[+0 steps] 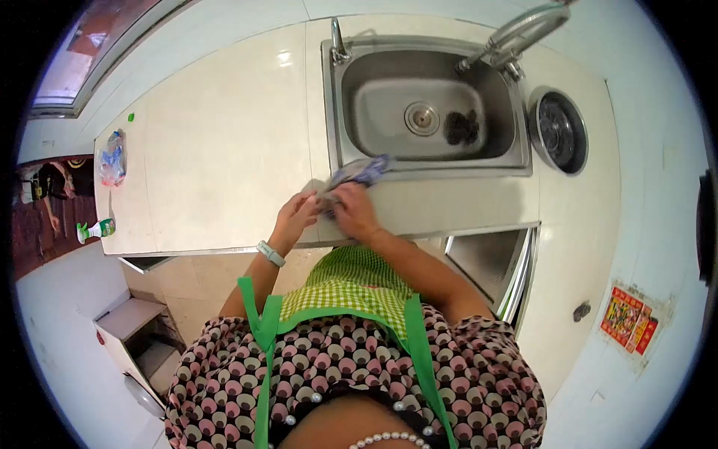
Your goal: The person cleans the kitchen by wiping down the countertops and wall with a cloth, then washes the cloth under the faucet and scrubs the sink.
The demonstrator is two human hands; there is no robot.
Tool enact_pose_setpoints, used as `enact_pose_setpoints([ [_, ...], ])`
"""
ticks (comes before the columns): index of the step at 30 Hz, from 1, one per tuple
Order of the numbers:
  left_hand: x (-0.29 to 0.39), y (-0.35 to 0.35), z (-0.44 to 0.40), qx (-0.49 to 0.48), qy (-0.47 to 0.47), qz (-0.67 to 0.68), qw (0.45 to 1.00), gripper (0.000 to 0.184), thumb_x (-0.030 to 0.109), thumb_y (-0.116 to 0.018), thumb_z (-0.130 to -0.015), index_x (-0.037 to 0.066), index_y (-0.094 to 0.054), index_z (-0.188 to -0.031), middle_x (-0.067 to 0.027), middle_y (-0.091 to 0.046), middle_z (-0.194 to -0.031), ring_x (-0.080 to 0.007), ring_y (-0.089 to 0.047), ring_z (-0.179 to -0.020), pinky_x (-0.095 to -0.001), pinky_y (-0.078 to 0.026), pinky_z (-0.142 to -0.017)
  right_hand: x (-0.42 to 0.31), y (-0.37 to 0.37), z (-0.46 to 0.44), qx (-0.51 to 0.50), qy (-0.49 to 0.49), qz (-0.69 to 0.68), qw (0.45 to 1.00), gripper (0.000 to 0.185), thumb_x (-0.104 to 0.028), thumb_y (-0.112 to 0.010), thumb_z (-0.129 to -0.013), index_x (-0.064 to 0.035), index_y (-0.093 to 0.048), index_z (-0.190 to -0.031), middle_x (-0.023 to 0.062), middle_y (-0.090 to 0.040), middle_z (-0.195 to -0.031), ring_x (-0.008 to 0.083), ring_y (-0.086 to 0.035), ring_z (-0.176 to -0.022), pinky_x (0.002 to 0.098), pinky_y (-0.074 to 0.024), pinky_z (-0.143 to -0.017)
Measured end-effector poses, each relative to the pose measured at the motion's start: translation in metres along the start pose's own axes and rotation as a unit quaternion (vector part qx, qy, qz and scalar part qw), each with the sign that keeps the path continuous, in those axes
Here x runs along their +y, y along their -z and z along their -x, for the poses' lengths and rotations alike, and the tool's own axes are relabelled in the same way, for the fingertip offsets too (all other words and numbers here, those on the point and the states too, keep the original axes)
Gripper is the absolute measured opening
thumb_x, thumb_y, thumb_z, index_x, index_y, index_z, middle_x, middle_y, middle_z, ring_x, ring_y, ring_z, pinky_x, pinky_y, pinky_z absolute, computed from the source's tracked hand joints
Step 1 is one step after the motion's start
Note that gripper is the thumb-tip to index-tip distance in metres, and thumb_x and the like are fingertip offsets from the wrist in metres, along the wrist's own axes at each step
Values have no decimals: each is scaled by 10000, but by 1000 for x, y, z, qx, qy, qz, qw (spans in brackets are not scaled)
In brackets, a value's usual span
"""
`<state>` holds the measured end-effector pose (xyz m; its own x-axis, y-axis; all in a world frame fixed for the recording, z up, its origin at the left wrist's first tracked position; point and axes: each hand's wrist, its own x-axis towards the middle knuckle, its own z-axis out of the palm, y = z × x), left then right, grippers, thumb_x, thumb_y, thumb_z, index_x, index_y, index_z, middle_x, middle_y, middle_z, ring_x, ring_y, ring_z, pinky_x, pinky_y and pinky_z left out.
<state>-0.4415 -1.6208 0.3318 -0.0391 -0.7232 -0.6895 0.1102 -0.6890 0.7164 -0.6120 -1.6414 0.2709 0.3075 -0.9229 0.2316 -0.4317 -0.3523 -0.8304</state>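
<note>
A crumpled grey and blue cloth [364,170] is bunched at the counter's front, by the sink's lower left corner. My right hand [354,211] is closed round its lower part. Close by on the left, my left hand [298,214] has bent fingers at the cloth's left edge; whether they grip it cannot be made out. The cloth's upper end reaches the rim of the steel sink [411,168]. Inside the sink, a dark scrubber-like clump [461,128] lies to the right of the drain [422,119].
A metal bowl [559,132] stands right of the sink. The faucet [508,54] rises behind it. On the counter's far left are a plastic bag [113,159] and a green-and-white spray bottle [96,230]. An open cabinet door [516,273] lies below the counter, right of my body.
</note>
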Motion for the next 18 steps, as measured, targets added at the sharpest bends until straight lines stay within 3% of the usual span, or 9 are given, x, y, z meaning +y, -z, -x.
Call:
enact_pose_setpoints([
  [1,2,-4,3,39,7,-4,999,430,343,-477,-919,10,-489,-1191,-83,-576,-1005,-166,-567,-891,-303,-467,-801,-3,-11,-7,0,7,-4,1000,260,-34,-576,-692,-47,-556,-951,117,-546,-947,285,-512,-923,392,-397,-810],
  [3,7,13,1,77,-27,40,996,438,356,-469,-918,11,-491,-1187,-81,-572,-970,-170,-567,-872,-308,-466,-796,-19,-17,-33,-171,-317,-323,875,201,-64,-512,-782,-16,-578,-967,95,-583,-900,209,-550,-855,330,-430,-779],
  [4,13,21,1,110,-53,79,989,447,369,-461,-917,11,-493,-1183,-79,-568,-936,-174,-567,-853,-313,-465,-791,-22,-11,-42,-176,-311,-322,877,201,-64,-512,-782,-16,-578,-967,95,-583,-900,209,-550,-855,330,-430,-779],
  [9,29,53,-5,249,-137,-50,958,404,272,-561,-870,5,-510,-1169,-107,-579,-1062,-199,-572,-956,-323,-458,-827,-21,63,-92,59,-403,-674,616,234,-186,-470,-851,-25,-563,-993,91,-611,-923,198,-596,-868,345,-482,-790],
  [10,25,58,-15,257,-139,-47,955,404,272,-561,-870,5,-510,-1169,-107,-579,-1062,-199,-572,-956,-323,-458,-827,-12,76,-106,127,-442,-641,614,247,-210,-459,-859,-29,-568,-988,85,-610,-921,200,-597,-879,355,-478,-803],
  [12,22,64,-34,275,-223,-353,866,455,248,-631,-816,5,-507,-1180,-149,-540,-1154,-261,-529,-1063,-371,-442,-884,-5,111,-138,175,-453,-640,595,271,-204,-460,-842,-36,-572,-1023,94,-613,-985,238,-598,-908,370,-479,-815],
  [14,41,54,-46,243,-247,-397,850,581,252,-707,-740,28,-474,-1223,-195,-486,-1222,-326,-416,-1196,-436,-414,-935,26,127,-172,199,-380,-657,621,267,-181,-468,-834,-34,-572,-1032,109,-604,-1027,255,-597,-927,364,-478,-831],
  [16,49,44,-63,211,-202,-615,732,815,284,-785,-629,74,-384,-1306,-226,-358,-1332,-394,-341,-1224,-440,-396,-945,30,134,-212,250,-311,-577,713,280,-146,-462,-834,7,-556,-1048,119,-595,-1035,254,-593,-924,361,-473,-820],
  [18,70,20,-76,184,-134,-616,754,934,310,-818,-573,142,-320,-1345,-225,-281,-1372,-436,-278,-1246,-499,-388,-943,29,145,-260,233,-271,-521,775,280,-123,-443,-839,25,-549,-1052,119,-595,-1034,247,-590,-910,345,-471,-807],
])
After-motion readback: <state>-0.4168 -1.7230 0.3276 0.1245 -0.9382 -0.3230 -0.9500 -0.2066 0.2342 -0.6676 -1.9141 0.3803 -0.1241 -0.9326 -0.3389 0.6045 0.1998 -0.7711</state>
